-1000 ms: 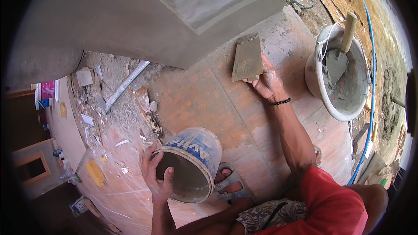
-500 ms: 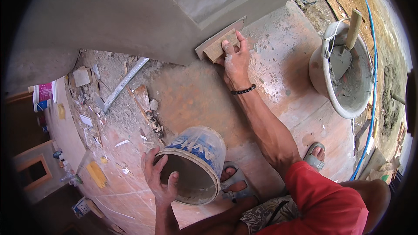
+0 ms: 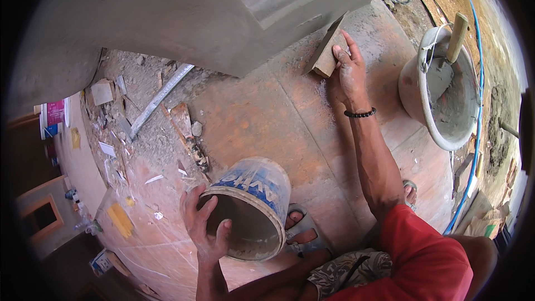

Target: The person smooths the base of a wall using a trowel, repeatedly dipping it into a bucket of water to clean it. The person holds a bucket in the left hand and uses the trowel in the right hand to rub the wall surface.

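My right hand (image 3: pixel 352 75), with a dark bead bracelet on its wrist, is closed on the wooden block handle of a plastering float (image 3: pixel 327 51). The float is tilted, its thin board facing the wall and standing a little off it. Fresh grey plaster covers the wall (image 3: pixel 184 28), whose lower corner is nearest the float. At the lower left my left hand (image 3: pixel 206 226) is open, fingers spread and curved by the rim of a white and blue bucket (image 3: pixel 253 181). Whether it touches the rim I cannot tell. The bucket tilts toward me, its inside smeared grey.
On the right stands a pale tub (image 3: pixel 415 86) with wet mortar and a wooden-handled trowel (image 3: pixel 458 36) in it. A blue hose (image 3: pixel 477 78) runs past it. Rubble, a metal strip (image 3: pixel 161 100) and a splintered wood piece (image 3: pixel 186 134) lie left on the dusty floor.
My right hand has drawn the float off the wall's lower edge, moving right and tipping it more upright. The left hand has stayed beside the bucket. The view has shifted slightly.
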The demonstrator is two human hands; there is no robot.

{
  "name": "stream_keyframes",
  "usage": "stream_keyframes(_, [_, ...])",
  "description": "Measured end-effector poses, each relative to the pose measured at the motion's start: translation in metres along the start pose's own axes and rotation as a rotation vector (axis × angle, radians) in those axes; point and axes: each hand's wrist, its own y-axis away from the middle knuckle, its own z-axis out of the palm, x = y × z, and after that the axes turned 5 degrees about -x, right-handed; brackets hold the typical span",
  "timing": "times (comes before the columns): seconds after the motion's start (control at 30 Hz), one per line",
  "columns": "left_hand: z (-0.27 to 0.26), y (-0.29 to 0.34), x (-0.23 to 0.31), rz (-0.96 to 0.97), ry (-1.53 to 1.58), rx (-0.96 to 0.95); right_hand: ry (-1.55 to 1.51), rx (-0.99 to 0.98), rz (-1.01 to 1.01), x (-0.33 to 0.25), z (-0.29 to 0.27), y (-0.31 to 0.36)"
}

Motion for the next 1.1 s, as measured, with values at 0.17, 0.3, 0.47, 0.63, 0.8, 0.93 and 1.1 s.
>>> stream_keyframes(0.17, [-0.001, 0.003, -0.003, -0.026, 0.013, 0.003, -0.044, 0.039, 0.137, 0.015, 0.048, 0.015])
stream_keyframes(0.3, [0.000, 0.004, -0.004, -0.022, 0.021, -0.004, -0.058, -0.020, 0.214, 0.056, 0.093, 0.058])
stream_keyframes(0.47, [0.000, 0.001, -0.002, 0.003, -0.004, -0.007, 0.108, -0.184, 0.226, 0.075, 0.115, 0.111])
stream_keyframes(0.63, [0.000, 0.003, -0.002, -0.006, 0.008, -0.002, -0.212, -0.144, 0.226, 0.033, 0.066, 0.111])
stream_keyframes(0.8, [0.001, 0.001, -0.001, 0.005, 0.018, 0.001, -0.047, -0.027, 0.081, -0.005, -0.006, 0.033])
stream_keyframes(0.93, [0.001, 0.001, 0.000, -0.001, 0.021, 0.004, 0.084, -0.012, 0.042, -0.018, -0.012, -0.016])
stream_keyframes(1.1, [0.001, 0.001, 0.001, -0.008, 0.021, 0.000, 0.137, -0.009, 0.041, 0.011, 0.031, 0.005])
